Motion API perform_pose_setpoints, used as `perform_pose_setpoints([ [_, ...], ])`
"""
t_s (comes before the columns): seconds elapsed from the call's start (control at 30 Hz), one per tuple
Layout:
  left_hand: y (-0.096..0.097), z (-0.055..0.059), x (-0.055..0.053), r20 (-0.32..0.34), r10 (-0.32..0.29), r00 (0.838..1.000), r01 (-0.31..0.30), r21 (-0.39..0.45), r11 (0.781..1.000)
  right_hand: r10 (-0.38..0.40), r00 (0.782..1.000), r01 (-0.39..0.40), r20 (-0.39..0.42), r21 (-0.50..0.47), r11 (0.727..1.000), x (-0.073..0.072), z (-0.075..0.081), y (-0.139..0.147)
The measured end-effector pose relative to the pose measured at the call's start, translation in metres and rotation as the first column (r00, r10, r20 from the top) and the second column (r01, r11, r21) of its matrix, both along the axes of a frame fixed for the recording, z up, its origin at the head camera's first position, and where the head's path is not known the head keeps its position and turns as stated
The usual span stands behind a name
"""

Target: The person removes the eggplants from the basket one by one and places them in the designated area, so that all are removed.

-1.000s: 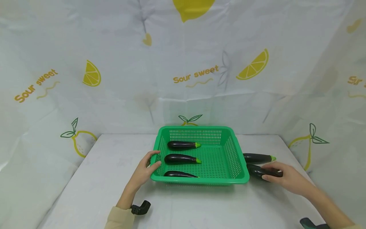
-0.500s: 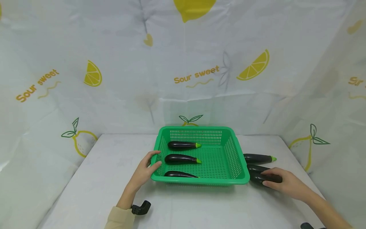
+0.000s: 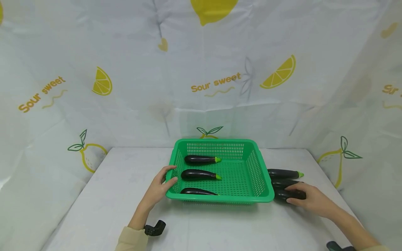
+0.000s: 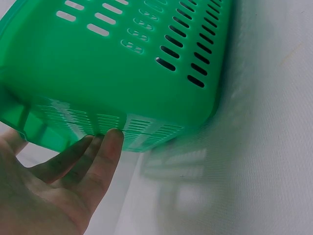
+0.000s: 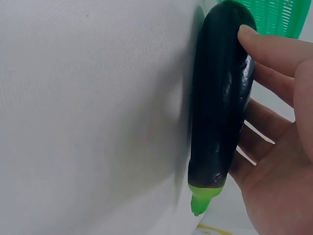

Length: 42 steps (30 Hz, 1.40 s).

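Observation:
A green plastic basket [image 3: 220,198] stands mid-table, its left rim held by my left hand [image 3: 160,186], thumb over the edge. The left wrist view shows that hand's fingers [image 4: 105,156] against the basket's outer wall. Inside lie three dark eggplants, the back one [image 3: 201,159], the middle one [image 3: 199,174] and the front one [image 3: 196,191], partly hidden by the rim. Right of the basket, my right hand [image 3: 314,200] grips another eggplant [image 5: 220,98], low over the table, its green stem pointing back toward the wrist. Beyond it lie two more eggplants, one nearer [image 3: 282,183] and one farther [image 3: 284,173].
A white cloth covers the table [image 3: 220,230]. Close behind and at both sides hangs a pale curtain [image 3: 141,104] with lemon prints. A black wrist mount [image 3: 155,228] sits on the left wrist.
My right hand has shifted its eggplant toward the front and slightly left, so another eggplant behind it shows more. My left hand and the basket have stayed put.

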<state>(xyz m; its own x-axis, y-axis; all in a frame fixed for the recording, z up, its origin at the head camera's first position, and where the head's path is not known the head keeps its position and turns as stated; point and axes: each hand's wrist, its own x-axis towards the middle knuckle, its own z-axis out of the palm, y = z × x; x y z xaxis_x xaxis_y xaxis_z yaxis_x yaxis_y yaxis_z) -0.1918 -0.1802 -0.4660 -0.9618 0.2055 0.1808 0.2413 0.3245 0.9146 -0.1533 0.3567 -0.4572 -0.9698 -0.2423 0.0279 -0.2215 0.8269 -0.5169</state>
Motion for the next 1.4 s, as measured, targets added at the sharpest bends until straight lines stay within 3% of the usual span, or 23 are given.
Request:
perform_pose_setpoints([
  [0.27, 0.001, 0.002, 0.001, -0.013, -0.002, 1.000, 0.003, 0.001, 1.000, -0.014, 0.999, 0.015, -0.031, 0.033, 0.999, -0.003, -0.005, 0.000],
  [0.63, 0.000, -0.002, 0.000, -0.019, 0.005, 1.000, -0.005, -0.005, 1.000, 0.042, 0.994, -0.032, -0.104, 0.093, 0.995, -0.005, 0.006, -0.005],
  [0.93, 0.001, -0.001, 0.000, -0.007, 0.010, 1.000, -0.010, -0.006, 1.000, 0.042, 0.986, -0.031, -0.160, 0.073, 0.997, -0.004, 0.018, -0.001],
  [1.27, 0.001, -0.001, -0.001, -0.023, 0.013, 1.000, -0.013, -0.027, 1.000, 0.032, 0.943, -0.031, -0.331, 0.008, 0.999, 0.000, 0.039, -0.019],
  [1.4, 0.001, 0.001, 0.000, -0.019, 0.015, 1.000, -0.016, -0.033, 0.999, 0.023, 0.946, -0.036, -0.323, -0.034, 0.999, 0.000, 0.045, -0.030],
])
